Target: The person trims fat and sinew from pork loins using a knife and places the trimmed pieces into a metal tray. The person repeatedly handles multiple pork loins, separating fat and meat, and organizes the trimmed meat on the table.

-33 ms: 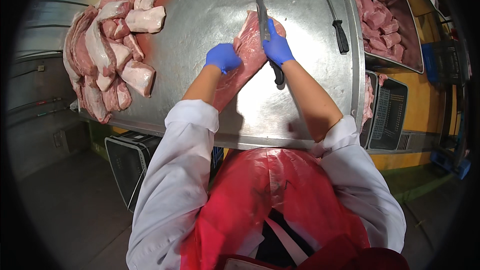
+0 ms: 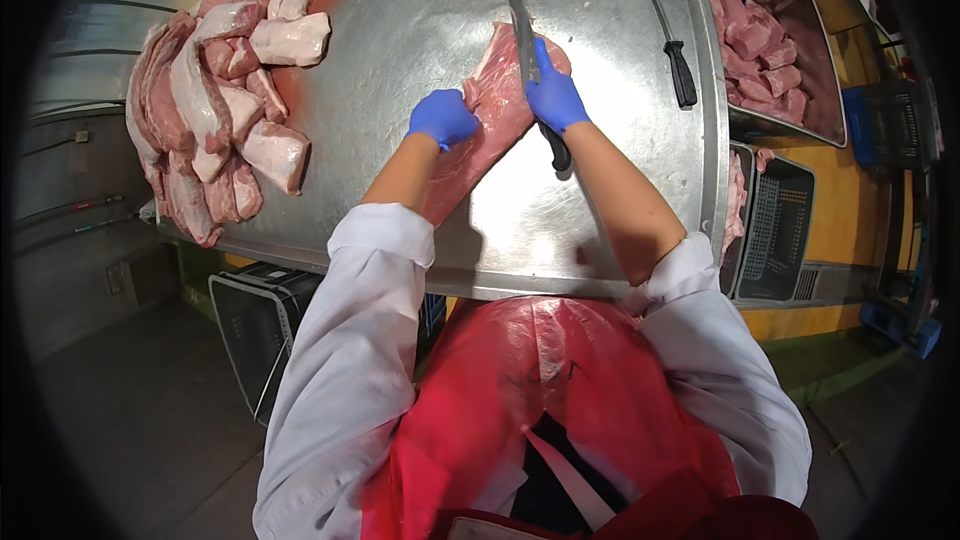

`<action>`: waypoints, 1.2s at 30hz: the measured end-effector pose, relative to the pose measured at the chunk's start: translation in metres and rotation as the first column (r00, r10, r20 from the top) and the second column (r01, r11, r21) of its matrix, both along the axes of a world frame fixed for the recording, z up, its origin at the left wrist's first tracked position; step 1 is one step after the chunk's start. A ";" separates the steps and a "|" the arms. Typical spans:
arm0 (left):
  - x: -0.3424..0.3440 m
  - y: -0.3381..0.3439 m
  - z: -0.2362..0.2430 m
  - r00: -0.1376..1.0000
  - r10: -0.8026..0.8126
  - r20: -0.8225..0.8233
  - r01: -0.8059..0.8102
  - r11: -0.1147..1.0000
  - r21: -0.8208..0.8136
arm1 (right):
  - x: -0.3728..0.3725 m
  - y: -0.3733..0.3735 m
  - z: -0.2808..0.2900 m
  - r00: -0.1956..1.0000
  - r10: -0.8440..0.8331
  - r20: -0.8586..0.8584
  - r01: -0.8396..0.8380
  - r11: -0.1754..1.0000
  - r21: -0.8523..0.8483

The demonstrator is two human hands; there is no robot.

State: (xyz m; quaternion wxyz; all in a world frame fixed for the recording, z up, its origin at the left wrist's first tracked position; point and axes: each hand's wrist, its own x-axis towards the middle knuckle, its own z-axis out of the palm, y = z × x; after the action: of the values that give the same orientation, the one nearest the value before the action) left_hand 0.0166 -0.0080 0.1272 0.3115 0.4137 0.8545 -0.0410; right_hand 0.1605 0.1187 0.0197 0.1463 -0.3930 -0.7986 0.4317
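Note:
A long slab of raw pink meat (image 2: 495, 125) lies slantwise on the metal table (image 2: 400, 30), its near end partly behind my left forearm. In a blue glove, my left hand (image 2: 443, 120) is closed at the slab's left edge, gripping it. Also gloved in blue, my right hand (image 2: 557, 98) is wrapped round a knife (image 2: 522, 32), with the index finger stretched forward beside the blade. The blade points away from me over the slab's far part, and the black handle's end sticks out below the hand. Whether the edge cuts into the meat, I cannot tell.
A heap of pale, fatty meat pieces (image 2: 215, 100) covers the table's left side. A sharpening steel (image 2: 680, 75) lies near the right edge. Beyond that edge stand a metal tub (image 2: 835, 90) of meat chunks and a grey crate (image 2: 780, 230). Another crate (image 2: 245, 330) sits below left.
The knife's tip has tilted very slightly to the left. My left hand has shifted only a trace; the rest looks the same.

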 end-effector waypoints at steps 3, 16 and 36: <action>-0.009 -0.019 -0.012 0.998 0.063 -0.003 -0.062 0.988 0.142 | 0.001 -0.021 0.043 0.996 0.082 0.033 -0.078 0.991 -0.109; -0.051 -0.045 0.052 0.947 0.229 0.223 -0.320 0.708 0.630 | 0.000 -0.126 0.069 0.878 0.479 -0.008 -0.422 0.765 -0.486; -0.082 -0.178 0.150 0.479 -0.267 0.836 -0.878 -0.135 0.459 | 0.003 -0.251 0.079 0.741 0.668 0.061 -0.575 0.680 -0.455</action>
State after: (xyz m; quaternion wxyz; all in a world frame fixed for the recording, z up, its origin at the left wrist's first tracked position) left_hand -0.0649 -0.1856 0.2772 0.2389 0.1885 0.4596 0.8344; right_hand 0.1630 -0.1320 0.0990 -0.1854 -0.1632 -0.7874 0.5647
